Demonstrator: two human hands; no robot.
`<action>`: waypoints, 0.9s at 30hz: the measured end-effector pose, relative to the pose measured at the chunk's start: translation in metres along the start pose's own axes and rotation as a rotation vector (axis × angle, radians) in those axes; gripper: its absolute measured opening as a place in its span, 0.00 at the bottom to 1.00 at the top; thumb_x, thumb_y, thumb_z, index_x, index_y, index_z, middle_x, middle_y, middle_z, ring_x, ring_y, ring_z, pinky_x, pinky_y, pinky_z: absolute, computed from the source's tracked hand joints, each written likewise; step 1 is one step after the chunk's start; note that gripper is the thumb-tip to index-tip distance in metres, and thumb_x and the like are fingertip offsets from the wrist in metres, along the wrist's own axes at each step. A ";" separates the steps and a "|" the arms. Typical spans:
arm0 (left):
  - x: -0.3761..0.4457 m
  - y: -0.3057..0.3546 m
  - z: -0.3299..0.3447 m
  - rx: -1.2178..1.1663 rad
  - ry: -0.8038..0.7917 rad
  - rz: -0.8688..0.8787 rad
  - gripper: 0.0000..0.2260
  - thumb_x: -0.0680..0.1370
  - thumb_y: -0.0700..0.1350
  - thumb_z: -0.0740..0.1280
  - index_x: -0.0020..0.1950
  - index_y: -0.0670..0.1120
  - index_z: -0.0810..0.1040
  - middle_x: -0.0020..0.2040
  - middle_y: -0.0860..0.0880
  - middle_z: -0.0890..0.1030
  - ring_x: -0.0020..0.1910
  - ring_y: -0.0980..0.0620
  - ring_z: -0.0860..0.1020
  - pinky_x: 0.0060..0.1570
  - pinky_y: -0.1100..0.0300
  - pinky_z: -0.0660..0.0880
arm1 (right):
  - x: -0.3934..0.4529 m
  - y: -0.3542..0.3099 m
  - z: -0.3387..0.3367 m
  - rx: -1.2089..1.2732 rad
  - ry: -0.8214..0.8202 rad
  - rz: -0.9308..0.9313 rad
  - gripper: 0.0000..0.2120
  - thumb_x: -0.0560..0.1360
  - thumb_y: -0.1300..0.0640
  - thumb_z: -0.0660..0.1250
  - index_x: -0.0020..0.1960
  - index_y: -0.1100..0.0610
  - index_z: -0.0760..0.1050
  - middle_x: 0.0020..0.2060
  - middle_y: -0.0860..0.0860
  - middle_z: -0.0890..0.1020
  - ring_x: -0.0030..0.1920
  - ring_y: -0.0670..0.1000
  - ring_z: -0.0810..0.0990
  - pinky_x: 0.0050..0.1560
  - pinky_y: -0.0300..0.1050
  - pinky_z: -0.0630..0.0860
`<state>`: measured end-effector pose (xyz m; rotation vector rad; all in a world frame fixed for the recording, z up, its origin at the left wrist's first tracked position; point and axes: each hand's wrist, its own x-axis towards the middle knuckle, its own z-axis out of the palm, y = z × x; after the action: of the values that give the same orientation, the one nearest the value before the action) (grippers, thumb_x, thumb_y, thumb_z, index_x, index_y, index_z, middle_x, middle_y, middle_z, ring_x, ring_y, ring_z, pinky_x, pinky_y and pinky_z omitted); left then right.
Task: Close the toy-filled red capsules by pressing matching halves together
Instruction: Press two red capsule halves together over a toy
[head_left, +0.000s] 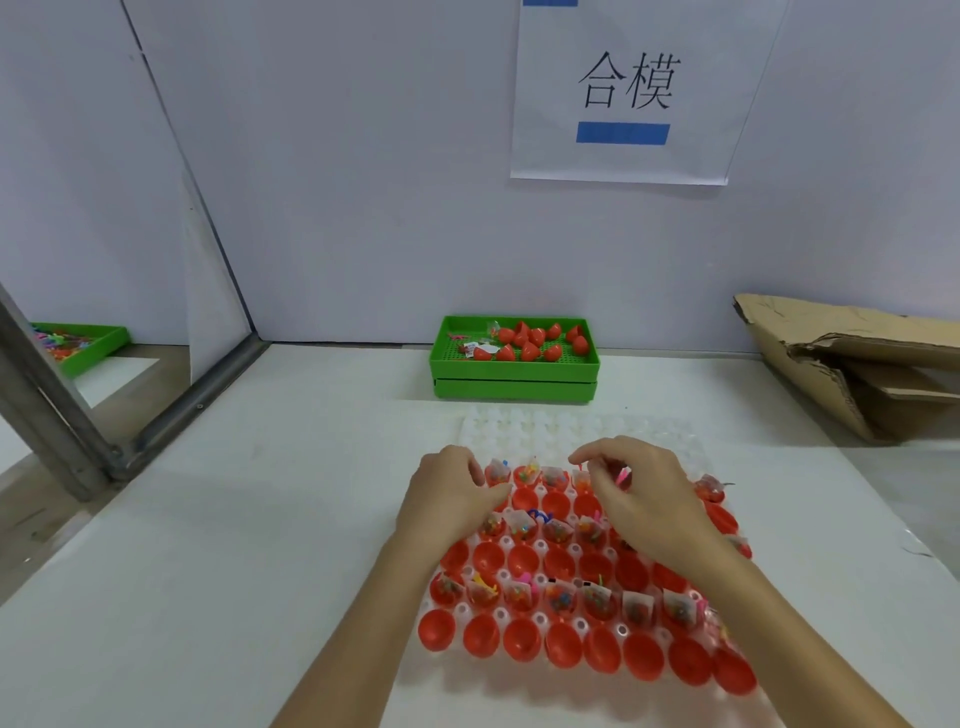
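Open red capsule halves (558, 644) sit in rows on a clear dimpled tray (670, 436), empty rows alternating with rows holding bagged toys (597, 597). Above the far rows, the left hand (452, 493) and right hand (644, 493) hover with loosely curled fingers, gripping nothing visible.

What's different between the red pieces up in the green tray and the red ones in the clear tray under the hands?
The red capsules in the green tray are closed and lie loosely scattered. The red halves in the clear tray are open cups seated in neat rows, alternate rows holding small toy packets. The green tray sits by the wall; the clear tray lies nearer. Both sets are the same red plastic.
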<state>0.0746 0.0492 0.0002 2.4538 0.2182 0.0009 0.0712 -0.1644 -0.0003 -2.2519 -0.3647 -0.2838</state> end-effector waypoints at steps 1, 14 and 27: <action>0.000 0.002 0.001 0.029 -0.007 -0.003 0.13 0.73 0.56 0.73 0.45 0.46 0.78 0.43 0.50 0.79 0.43 0.51 0.80 0.45 0.55 0.79 | 0.000 0.000 0.001 0.000 -0.002 -0.002 0.13 0.80 0.64 0.63 0.50 0.50 0.83 0.44 0.45 0.83 0.46 0.38 0.77 0.44 0.26 0.71; 0.003 0.004 0.006 0.095 -0.051 -0.013 0.14 0.73 0.53 0.72 0.53 0.49 0.73 0.45 0.51 0.79 0.47 0.49 0.80 0.48 0.54 0.78 | 0.002 0.000 -0.001 0.021 0.005 0.000 0.13 0.80 0.63 0.63 0.51 0.49 0.83 0.45 0.40 0.82 0.48 0.36 0.78 0.44 0.25 0.72; 0.024 0.003 -0.004 0.099 -0.127 0.082 0.19 0.80 0.53 0.66 0.69 0.47 0.73 0.66 0.45 0.75 0.63 0.45 0.75 0.63 0.51 0.74 | 0.007 -0.002 0.003 -0.013 -0.048 -0.002 0.12 0.81 0.61 0.62 0.53 0.49 0.82 0.46 0.39 0.81 0.49 0.34 0.76 0.44 0.24 0.71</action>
<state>0.0987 0.0527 0.0039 2.5493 0.0630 -0.1320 0.0774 -0.1597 0.0021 -2.2747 -0.3914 -0.2342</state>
